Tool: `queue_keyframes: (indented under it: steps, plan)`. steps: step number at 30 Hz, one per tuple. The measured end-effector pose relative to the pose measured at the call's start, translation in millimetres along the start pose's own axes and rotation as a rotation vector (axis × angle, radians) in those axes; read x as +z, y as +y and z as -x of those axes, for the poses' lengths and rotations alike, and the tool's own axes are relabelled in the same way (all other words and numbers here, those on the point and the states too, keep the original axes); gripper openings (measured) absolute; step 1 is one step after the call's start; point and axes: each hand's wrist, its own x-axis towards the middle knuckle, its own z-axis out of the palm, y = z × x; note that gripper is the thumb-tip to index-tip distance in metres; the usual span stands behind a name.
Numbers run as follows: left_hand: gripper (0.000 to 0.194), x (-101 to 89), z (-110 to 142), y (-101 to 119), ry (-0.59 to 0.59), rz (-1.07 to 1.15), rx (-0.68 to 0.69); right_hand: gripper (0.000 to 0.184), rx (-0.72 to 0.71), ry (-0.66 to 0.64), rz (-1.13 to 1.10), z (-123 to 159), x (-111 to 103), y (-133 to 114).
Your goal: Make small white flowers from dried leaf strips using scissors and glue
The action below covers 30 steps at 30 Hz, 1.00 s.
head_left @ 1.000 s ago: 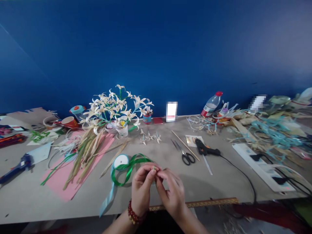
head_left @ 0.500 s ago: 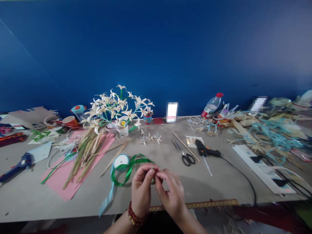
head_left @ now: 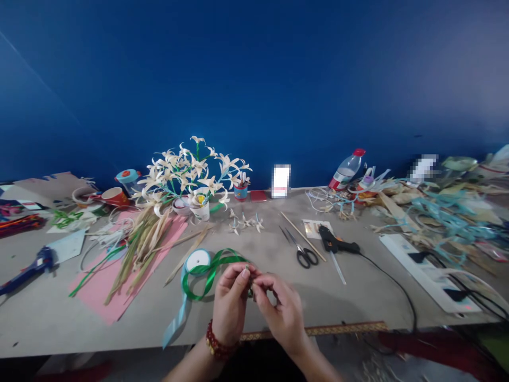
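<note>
Both hands meet over the front of the table. My left hand [head_left: 231, 300], with a red bead bracelet at the wrist, pinches the end of a green ribbon [head_left: 204, 276] between thumb and forefinger. Fingers of my right hand [head_left: 280, 307] are pinched together right beside it, at the same small green piece; what lies between them is mostly hidden. The ribbon loops leftward over a roll of light blue ribbon [head_left: 198, 260], whose loose tail hangs toward the table's front edge.
Right of the hands lie scissors [head_left: 304, 254], a thin stick [head_left: 303, 236], a black glue gun [head_left: 338, 244] and a power strip [head_left: 429, 276]. Pale handmade flowers [head_left: 191, 175] stand in cups behind. Dried husks [head_left: 139, 249] rest on pink paper [head_left: 99, 297] at left.
My right hand has shifted slightly away from the left, and a bit of green now shows between the hands. The left hand keeps its pinch. Items on the table stay put.
</note>
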Motion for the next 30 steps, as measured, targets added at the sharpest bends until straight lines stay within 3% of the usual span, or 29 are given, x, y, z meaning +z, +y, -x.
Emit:
queue_keyframes:
  steps: [5, 15, 24, 30]
  plan:
    - [0.012, 0.4, -2.1, 0.0, 0.010, -0.020, -0.012, 0.012, 0.103, -0.041, -0.125, -1.7, -0.4, -1.2]
    - [0.011, -5.8, -1.3, -4.1, 0.008, -0.190, 0.107, 0.012, 0.317, -0.064, -0.381, -4.6, -2.4, -6.5]
    - [0.010, -12.7, -1.9, -5.0, -0.063, -0.317, 0.215, 0.011, 0.305, -0.084, -0.377, -6.3, -5.9, -3.6]
    - [0.010, -10.8, 0.9, -5.1, -0.047, -0.329, 0.289, 0.013, 0.213, -0.051, -0.301, -3.9, -2.1, -5.1]
